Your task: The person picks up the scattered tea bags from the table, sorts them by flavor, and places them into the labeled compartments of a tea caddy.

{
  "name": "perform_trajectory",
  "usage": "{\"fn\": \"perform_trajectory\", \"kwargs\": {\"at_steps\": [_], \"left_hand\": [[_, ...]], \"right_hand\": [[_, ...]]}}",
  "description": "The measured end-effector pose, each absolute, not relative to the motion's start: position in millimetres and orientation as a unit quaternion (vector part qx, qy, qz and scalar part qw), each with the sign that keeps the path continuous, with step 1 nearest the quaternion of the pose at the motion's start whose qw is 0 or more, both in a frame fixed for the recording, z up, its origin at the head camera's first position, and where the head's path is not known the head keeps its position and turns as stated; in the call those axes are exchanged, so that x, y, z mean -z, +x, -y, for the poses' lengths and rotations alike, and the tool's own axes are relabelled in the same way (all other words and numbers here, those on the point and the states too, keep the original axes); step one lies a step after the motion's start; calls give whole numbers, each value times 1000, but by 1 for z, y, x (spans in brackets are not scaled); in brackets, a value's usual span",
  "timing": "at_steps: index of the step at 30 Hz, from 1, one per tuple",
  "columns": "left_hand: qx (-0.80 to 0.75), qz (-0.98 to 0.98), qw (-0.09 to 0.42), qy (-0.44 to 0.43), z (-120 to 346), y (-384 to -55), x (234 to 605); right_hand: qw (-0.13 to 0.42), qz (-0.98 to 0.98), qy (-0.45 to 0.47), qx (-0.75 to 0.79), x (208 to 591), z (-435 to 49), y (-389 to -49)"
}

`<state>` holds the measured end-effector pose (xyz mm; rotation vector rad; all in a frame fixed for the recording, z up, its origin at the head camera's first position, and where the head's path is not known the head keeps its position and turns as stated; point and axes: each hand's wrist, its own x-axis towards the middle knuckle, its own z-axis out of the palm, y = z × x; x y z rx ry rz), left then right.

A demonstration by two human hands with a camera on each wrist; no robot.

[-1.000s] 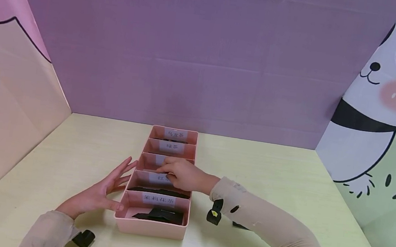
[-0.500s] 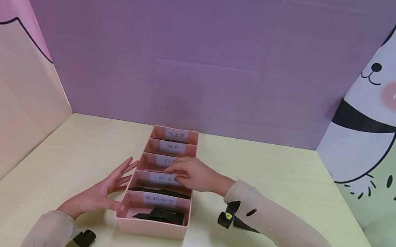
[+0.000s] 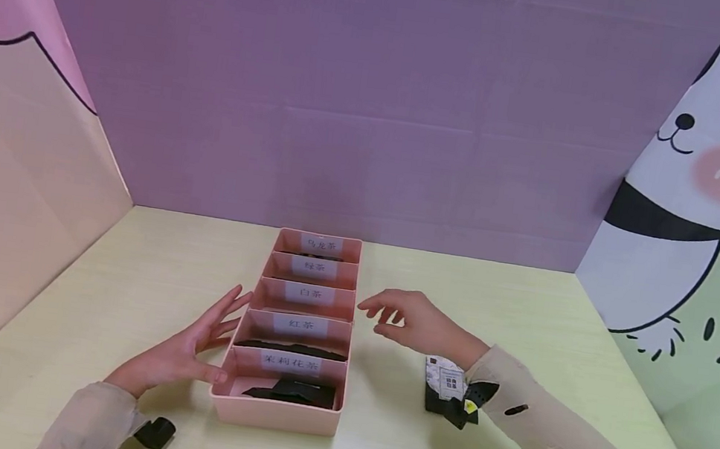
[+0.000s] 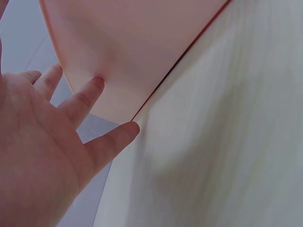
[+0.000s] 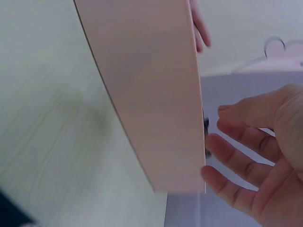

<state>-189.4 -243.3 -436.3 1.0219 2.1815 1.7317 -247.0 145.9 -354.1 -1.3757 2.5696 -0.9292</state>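
A long pink divided box (image 3: 272,415) stands on the table, its several compartments each bearing a white label with Chinese characters. Black packets (image 3: 292,391) lie in the nearest compartment, and a dark packet edge (image 3: 291,349) shows in the second. My left hand (image 3: 185,353) rests against the box's left side with its fingers spread; in the left wrist view the fingertips touch the pink wall (image 4: 118,42). Just off the right side hovers my right hand (image 3: 418,323), fingers loosely bent and holding nothing. Below its wrist lies a black-and-white tea packet (image 3: 441,384), partly covered by the sleeve and wrist camera.
Pale wood-grain table (image 3: 181,255) surrounds the box. A purple backdrop (image 3: 374,106) rises behind the table, with a panda-printed panel (image 3: 665,269) at the right and a pink and beige panel (image 3: 17,160) at the left. Black cameras (image 3: 155,434) are strapped to both wrists.
My right hand has withdrawn from the middle compartments and moved right, out past the box's edge. More of the packet on the table now shows. The left hand and box stay put.
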Motion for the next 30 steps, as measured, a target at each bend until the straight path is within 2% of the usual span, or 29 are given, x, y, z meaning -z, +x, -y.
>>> {"fn": "perform_trajectory", "kwargs": {"at_steps": [3, 8, 11, 21, 30], "left_hand": [[-581, -732, 86, 344, 243, -189, 435], [-586, -727, 88, 347, 243, -188, 436], [-587, -724, 89, 350, 242, -188, 437], [-584, -729, 92, 347, 242, -188, 436], [-576, -737, 89, 342, 242, -188, 436]], "right_hand": [[69, -850, -421, 310, 357, -164, -249], [159, -869, -377, 277, 365, -194, -247], [193, -882, -347, 253, 369, -211, -241], [197, -934, -218, 203, 380, -241, -222], [177, -939, -200, 214, 391, -250, -228]]}}
